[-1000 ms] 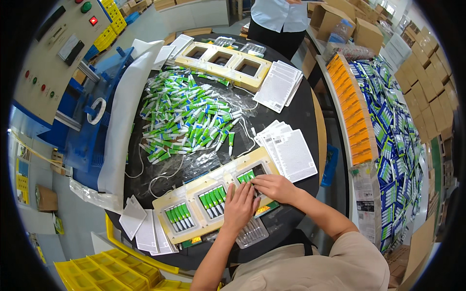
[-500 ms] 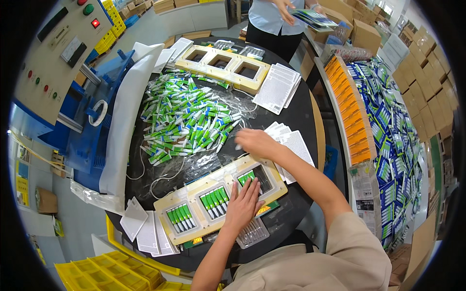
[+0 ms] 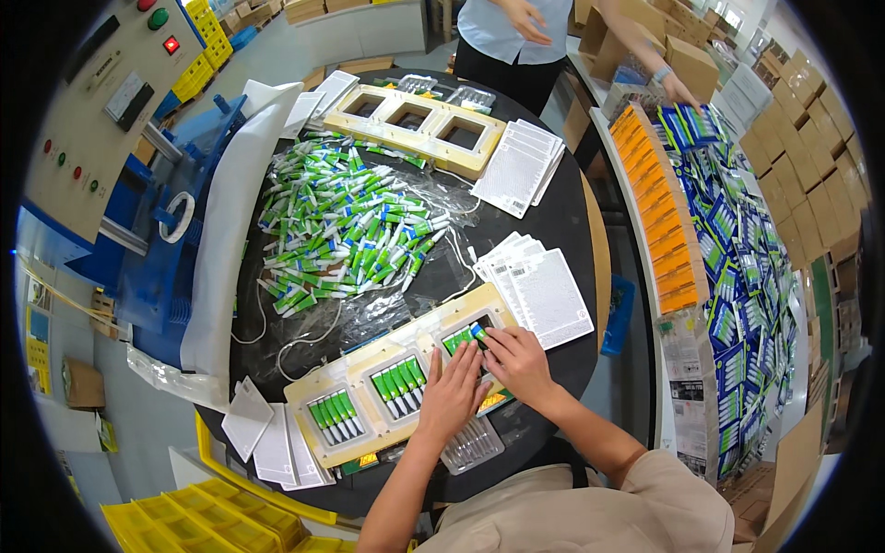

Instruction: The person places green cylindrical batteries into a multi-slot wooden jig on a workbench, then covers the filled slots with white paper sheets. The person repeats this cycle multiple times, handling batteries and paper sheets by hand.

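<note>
A cream frame with three windows lies in front of me. Rows of small green-and-white tubes fill its left window and middle window. My left hand lies with fingers stretched flat over the right window, beside a few tubes there. My right hand pinches another small tube with a blue end at that same window. Both hands partly cover the window's contents. Beyond the frame spreads a big pile of loose tubes on the black round table.
White printed cards lie right of the frame, more cards at its left. Clear plastic blisters sit near my body. A second cream frame stands at the back. A co-worker reaches toward a bin of blue-green packs.
My right hand has come from the pile's edge down to the right window, bringing a tube. My left hand stays over the frame. The co-worker has moved packs over to the bin.
</note>
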{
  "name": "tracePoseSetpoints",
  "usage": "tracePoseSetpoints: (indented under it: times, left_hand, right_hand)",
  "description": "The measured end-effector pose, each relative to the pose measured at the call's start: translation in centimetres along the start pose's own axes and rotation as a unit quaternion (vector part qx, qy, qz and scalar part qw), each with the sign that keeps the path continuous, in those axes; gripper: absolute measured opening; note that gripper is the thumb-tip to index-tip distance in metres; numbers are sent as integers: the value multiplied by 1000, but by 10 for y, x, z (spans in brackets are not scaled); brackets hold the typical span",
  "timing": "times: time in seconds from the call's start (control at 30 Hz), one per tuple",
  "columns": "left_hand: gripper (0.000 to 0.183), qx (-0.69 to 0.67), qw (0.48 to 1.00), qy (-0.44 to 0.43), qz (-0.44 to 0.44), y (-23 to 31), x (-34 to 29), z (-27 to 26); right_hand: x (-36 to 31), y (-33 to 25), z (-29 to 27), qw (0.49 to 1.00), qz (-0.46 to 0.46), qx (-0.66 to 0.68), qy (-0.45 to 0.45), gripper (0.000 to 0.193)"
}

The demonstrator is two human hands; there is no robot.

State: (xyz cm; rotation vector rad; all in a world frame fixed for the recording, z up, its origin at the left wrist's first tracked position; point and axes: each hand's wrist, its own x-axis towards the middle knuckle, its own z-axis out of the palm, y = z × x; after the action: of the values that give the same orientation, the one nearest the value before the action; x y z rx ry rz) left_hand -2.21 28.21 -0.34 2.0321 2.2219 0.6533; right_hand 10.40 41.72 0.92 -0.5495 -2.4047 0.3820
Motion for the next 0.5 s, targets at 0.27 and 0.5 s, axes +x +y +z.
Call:
tracePoseSetpoints:
  times: [0.27,0.5]
  left_hand:
    - [46,50,996,44,55,13,19,0]
    - [33,160,976,-22,147,19,58,-6]
  right_hand:
    - [118,36,45,995,-73,68,0,19]
    - [183,54,120,941,-263,-49,-208,10]
